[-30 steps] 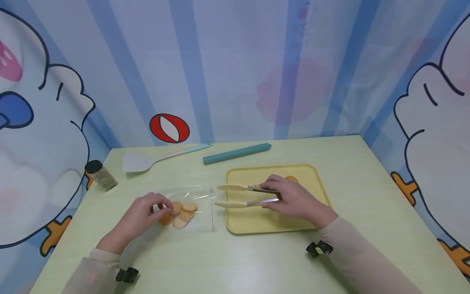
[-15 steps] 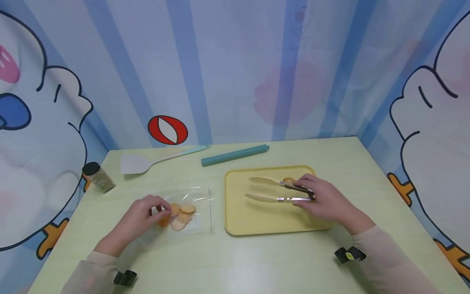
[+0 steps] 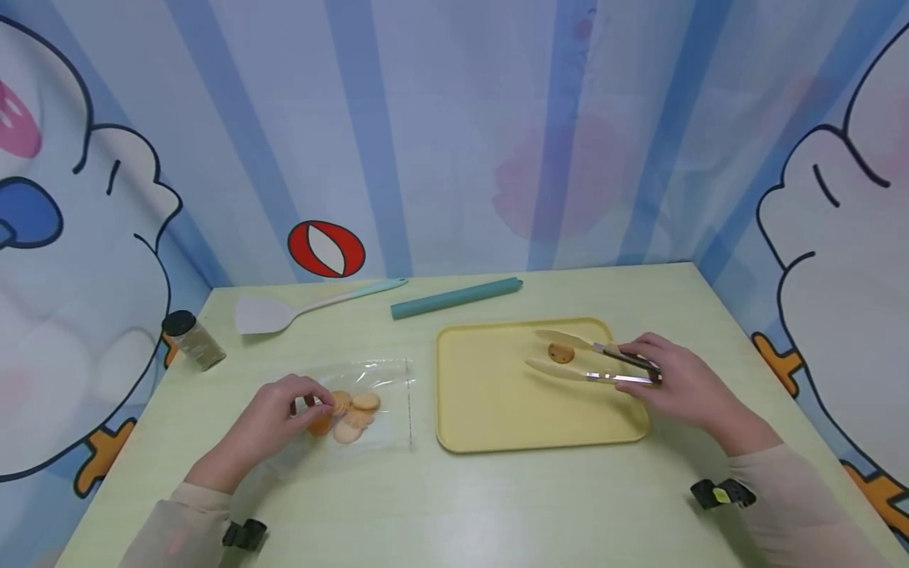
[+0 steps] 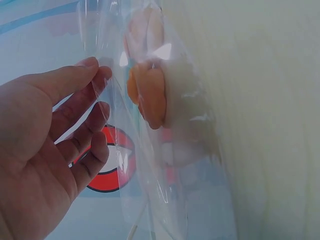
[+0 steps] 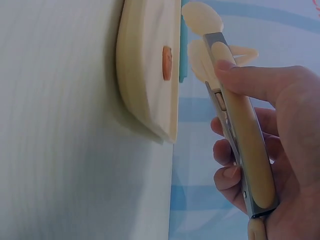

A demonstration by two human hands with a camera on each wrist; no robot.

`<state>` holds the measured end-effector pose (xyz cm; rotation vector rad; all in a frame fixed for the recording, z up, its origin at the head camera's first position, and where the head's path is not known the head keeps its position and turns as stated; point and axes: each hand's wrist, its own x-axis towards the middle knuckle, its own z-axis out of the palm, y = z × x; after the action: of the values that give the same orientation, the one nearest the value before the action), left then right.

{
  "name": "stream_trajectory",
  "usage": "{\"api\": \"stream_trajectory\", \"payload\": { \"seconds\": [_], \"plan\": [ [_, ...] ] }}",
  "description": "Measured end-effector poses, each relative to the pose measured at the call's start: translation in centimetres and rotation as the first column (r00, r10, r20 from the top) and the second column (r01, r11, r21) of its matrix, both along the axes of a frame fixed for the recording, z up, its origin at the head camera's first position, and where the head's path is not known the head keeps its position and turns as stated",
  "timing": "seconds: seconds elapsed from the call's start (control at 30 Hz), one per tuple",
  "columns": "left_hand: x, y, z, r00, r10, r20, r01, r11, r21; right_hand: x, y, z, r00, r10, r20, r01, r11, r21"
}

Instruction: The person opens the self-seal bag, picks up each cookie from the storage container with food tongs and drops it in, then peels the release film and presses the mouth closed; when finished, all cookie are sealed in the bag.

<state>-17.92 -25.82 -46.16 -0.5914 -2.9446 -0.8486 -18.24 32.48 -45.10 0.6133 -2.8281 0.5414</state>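
Tongs [image 3: 602,377] farther right, within right grip [image 3: 678,383]

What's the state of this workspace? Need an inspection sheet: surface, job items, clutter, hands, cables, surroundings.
Surface: pale table, with a yellow tray on it.
Job items: one cookie on the tray; clear bag with several cookies inside, left of the tray; tongs raised above the tray, tips apart.
Clutter: spatula and teal rod along the far side; black-lidded jar at far left.
Hands: left hand pinches the bag; right hand grips the tongs.
Cables: nothing seen.
Surroundings: blue striped backdrop with cartoon figures.
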Motion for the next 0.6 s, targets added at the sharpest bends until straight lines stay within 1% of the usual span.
{"api": "stream_trajectory", "payload": {
  "seconds": [0.13,0.23,0.47,0.6],
  "plan": [
    [0.1,0.0,0.1,1.000,-0.013,-0.028,0.014,1.000,0.012,0.1,0.9,-0.2,1.000,-0.021,0.006,0.021,1.000,0.009],
    [0.1,0.0,0.1,0.999,-0.014,-0.034,0.014,1.000,0.016,0.0,1.5,-0.3,0.999,-0.038,0.015,0.038,0.999,0.021],
    [0.1,-0.1,0.2,1.000,0.001,0.000,-0.001,1.000,0.009,0.0,2.4,-0.7,0.996,-0.075,0.046,0.073,0.996,0.043],
    [0.1,-0.1,0.2,1.000,0.002,0.002,-0.002,1.000,0.007,0.0,2.7,-0.8,0.995,-0.079,0.056,0.077,0.996,0.040]
  ]
}}
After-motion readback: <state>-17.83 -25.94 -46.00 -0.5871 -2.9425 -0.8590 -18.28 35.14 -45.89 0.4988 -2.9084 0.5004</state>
